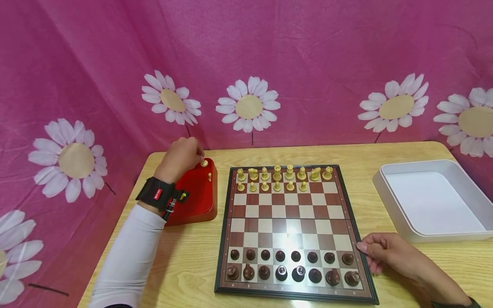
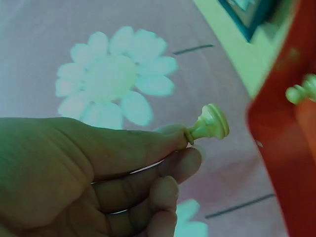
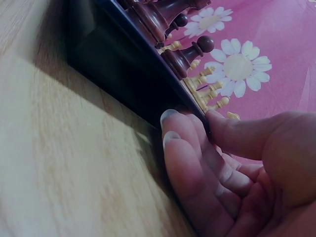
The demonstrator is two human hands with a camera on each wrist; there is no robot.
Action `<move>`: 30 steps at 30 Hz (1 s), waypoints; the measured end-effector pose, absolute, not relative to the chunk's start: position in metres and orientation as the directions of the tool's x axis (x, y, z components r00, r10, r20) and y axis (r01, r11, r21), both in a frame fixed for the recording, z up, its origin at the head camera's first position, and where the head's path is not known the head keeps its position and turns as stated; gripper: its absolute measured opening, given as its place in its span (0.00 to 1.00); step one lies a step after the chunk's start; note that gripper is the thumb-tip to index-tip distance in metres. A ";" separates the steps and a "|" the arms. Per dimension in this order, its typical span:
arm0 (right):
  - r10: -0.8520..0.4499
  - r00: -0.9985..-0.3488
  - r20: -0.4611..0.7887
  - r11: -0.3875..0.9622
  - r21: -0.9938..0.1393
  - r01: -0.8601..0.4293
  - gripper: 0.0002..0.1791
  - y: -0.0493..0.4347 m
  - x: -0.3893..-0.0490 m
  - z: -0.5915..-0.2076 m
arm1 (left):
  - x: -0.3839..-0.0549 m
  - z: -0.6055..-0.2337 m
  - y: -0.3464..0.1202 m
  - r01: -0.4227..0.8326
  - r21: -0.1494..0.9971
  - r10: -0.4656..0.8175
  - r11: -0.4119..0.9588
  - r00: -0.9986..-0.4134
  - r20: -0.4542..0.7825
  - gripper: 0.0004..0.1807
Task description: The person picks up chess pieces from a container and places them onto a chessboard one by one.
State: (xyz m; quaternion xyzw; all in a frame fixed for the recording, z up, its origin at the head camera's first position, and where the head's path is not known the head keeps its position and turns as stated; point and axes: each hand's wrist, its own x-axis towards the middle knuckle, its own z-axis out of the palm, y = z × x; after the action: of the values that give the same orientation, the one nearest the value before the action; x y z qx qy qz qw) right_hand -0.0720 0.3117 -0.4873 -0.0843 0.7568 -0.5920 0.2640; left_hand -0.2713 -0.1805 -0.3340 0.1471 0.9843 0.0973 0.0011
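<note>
Over the far end of a red box [image 1: 194, 199], my left hand [image 1: 181, 156] pinches a cream chess pawn [image 2: 210, 123] between thumb and index finger, its round base pointing outward and its head hidden by the fingertips. Another cream pawn [image 1: 209, 176] is inside the box near its right wall. My right hand [image 1: 396, 254] grips the right edge of the chessboard [image 1: 252, 224], thumb on the top rim and fingers against the side. Cream pieces [image 1: 277, 173] stand along the board's far side, with a shorter row of cream pawns [image 1: 264, 186] before them. Dark pieces [image 1: 263, 272] fill two rows nearest me.
A white tray [image 1: 393, 205] sits on the wooden table [image 1: 188, 265] to the right of the board. Behind and to the left hangs a pink cloth [image 1: 308, 51] with large white daisies, close to the table's edge.
</note>
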 end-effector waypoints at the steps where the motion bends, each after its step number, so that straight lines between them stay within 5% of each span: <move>1: -0.441 -0.845 -0.303 0.284 -0.940 0.189 0.15 0.312 -0.072 -0.487 | -0.270 -0.331 -0.177 0.296 0.190 0.296 0.936 -0.955 0.030 0.04; 30: -0.431 -0.844 -0.319 0.285 -0.936 0.208 0.15 0.312 -0.072 -0.487 | -0.243 -0.308 -0.040 0.559 0.230 0.559 0.797 -0.826 0.071 0.05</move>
State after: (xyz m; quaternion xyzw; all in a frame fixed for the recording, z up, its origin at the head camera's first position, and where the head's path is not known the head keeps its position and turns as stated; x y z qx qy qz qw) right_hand -0.0720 0.3121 -0.4870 -0.0741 0.7549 -0.5935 0.2692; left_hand -0.2429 -0.0400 -0.3085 0.2950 0.9478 0.1213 0.0005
